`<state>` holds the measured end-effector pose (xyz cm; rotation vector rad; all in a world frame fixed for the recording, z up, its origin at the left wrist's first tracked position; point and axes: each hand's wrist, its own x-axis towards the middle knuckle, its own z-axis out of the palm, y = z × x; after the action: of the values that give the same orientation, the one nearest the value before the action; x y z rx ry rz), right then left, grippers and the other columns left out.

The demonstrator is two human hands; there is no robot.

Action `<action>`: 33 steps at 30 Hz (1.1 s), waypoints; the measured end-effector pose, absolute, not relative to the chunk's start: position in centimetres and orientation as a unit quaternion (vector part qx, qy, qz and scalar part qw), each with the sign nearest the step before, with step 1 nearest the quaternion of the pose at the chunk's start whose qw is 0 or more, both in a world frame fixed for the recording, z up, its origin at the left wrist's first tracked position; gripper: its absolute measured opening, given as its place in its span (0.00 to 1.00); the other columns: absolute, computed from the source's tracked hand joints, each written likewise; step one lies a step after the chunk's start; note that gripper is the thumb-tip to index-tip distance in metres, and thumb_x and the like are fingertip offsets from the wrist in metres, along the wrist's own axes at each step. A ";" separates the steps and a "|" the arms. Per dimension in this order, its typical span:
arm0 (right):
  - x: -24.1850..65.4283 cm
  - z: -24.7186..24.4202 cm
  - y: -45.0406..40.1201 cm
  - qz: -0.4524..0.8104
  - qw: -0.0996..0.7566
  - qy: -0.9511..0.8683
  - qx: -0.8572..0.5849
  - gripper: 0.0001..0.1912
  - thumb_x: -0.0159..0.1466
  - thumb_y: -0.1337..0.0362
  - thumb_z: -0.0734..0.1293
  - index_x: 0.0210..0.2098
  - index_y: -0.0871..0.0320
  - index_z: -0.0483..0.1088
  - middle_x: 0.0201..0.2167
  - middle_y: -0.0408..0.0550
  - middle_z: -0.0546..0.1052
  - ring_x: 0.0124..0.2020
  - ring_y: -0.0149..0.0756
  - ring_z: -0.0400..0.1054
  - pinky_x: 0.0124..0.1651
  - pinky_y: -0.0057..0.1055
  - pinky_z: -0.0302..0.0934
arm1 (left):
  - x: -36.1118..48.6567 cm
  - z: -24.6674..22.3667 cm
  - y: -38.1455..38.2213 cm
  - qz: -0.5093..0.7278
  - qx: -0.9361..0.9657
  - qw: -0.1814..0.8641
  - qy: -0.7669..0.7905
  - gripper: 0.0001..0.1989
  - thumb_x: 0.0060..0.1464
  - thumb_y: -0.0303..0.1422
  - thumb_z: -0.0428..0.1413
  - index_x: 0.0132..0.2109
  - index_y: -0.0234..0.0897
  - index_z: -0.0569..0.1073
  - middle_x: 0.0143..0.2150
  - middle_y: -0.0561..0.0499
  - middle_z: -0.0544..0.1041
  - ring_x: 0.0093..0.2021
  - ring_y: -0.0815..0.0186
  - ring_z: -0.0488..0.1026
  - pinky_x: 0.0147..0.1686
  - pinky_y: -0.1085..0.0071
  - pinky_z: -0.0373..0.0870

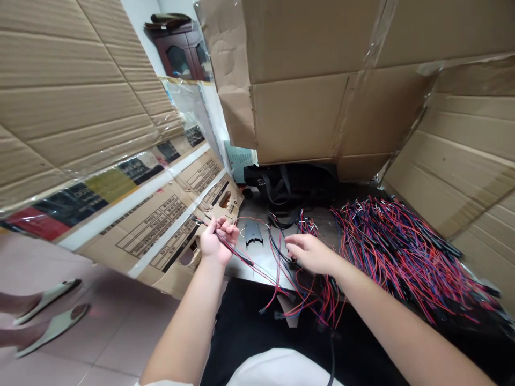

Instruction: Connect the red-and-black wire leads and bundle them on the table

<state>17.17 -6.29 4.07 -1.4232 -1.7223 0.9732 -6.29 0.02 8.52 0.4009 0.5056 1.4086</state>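
Observation:
My left hand (pixel 217 241) grips a thin bundle of red and black wires (pixel 237 252), whose ends stick out past my fingers toward the cardboard. My right hand (pixel 309 253) lies over a loose tangle of red, blue and black wires (pixel 300 284), its fingertips on the strands. To the right spreads a large heap of similar wires (pixel 402 257). A small black plastic part (pixel 253 233) rests on the metal tabletop (pixel 249 262) between my hands.
Flattened cardboard sheets (pixel 80 91) and a printed carton (pixel 156 230) line the left, with large boxes (pixel 314 86) overhead. A black bag (pixel 289 182) sits beyond the wires. At lower left, another person's feet (pixel 48 316) in white slides stand on pink tile. A dark wooden cabinet (pixel 181 51) stands behind.

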 end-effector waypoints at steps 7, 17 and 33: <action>14.7 3.3 -3.3 0.268 0.302 -0.713 -0.572 0.15 0.60 0.68 0.66 0.47 0.64 0.74 0.44 0.61 0.78 0.46 0.48 0.73 0.51 0.40 0.63 | -6.5 7.9 -0.4 0.604 0.226 0.721 0.252 0.20 0.66 0.34 0.42 0.29 0.32 0.70 0.19 0.56 0.62 0.19 0.71 0.66 0.31 0.66 0.77; 10.6 5.4 -5.0 0.429 0.400 -0.698 -0.410 0.13 0.56 0.57 0.69 0.34 0.62 0.77 0.27 0.46 0.76 0.26 0.32 0.66 0.30 0.29 0.60 | -4.7 8.7 -2.1 0.575 0.326 0.703 0.263 0.22 0.66 0.36 0.41 0.30 0.31 0.73 0.21 0.48 0.74 0.25 0.67 0.74 0.40 0.61 0.76; 10.0 5.7 -6.2 0.647 0.553 -0.407 -0.333 0.12 0.47 0.61 0.76 0.23 0.63 0.72 0.20 0.43 0.72 0.22 0.27 0.64 0.26 0.26 0.60 | -3.3 10.0 -5.0 0.554 0.349 0.698 0.291 0.19 0.65 0.35 0.45 0.30 0.30 0.73 0.25 0.42 0.79 0.28 0.62 0.79 0.33 0.70 0.75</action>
<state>9.96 -6.18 5.71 -0.7878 -0.9621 1.5286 -3.30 -4.96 9.98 0.7778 0.6479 1.2351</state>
